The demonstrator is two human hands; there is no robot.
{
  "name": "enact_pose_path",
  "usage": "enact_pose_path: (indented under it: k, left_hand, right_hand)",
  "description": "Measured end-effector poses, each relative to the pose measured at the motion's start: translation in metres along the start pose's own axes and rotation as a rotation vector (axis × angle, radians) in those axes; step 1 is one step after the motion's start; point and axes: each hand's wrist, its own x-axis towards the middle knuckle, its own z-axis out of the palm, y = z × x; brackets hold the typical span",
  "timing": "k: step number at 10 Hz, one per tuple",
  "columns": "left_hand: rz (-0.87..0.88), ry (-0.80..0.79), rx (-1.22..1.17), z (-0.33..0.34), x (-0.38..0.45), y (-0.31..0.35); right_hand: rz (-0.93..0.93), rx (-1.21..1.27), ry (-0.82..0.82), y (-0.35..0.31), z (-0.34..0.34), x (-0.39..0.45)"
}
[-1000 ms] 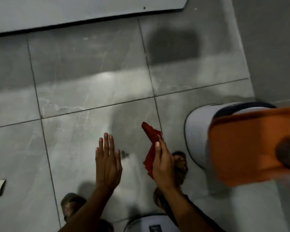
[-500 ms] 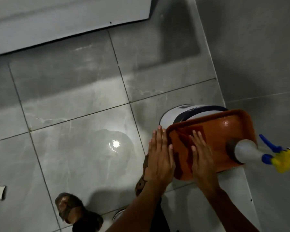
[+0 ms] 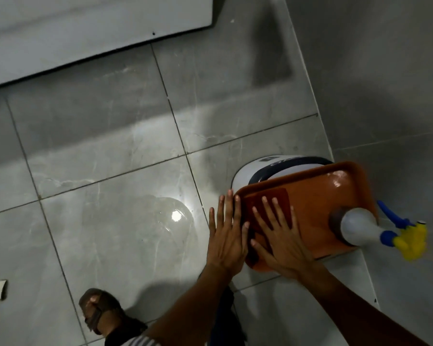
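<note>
Your right hand (image 3: 283, 238) lies flat, fingers spread, on the red cloth (image 3: 268, 208) in the near-left corner of the orange tray (image 3: 318, 203) — your left hand (image 3: 226, 236) rests open against the tray's left rim. The cloth looks soft and light — pinch an edge, since the glossy tray may slide.

Both forearms are bare with no sleeves showing, a dark strapped sandal (image 3: 95, 311) is on one foot, and striped cloth (image 3: 135, 342) shows at the bottom edge.
</note>
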Motion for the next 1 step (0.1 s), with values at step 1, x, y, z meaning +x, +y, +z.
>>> enact_pose_path:
  k: [1]
  left_hand:
    - [-0.017,0.055,-0.031,-0.0492,-0.0157,0.0106]
  right_hand:
    - [0.037,0.03,0.037,-0.0197,-0.0377,-0.0078]
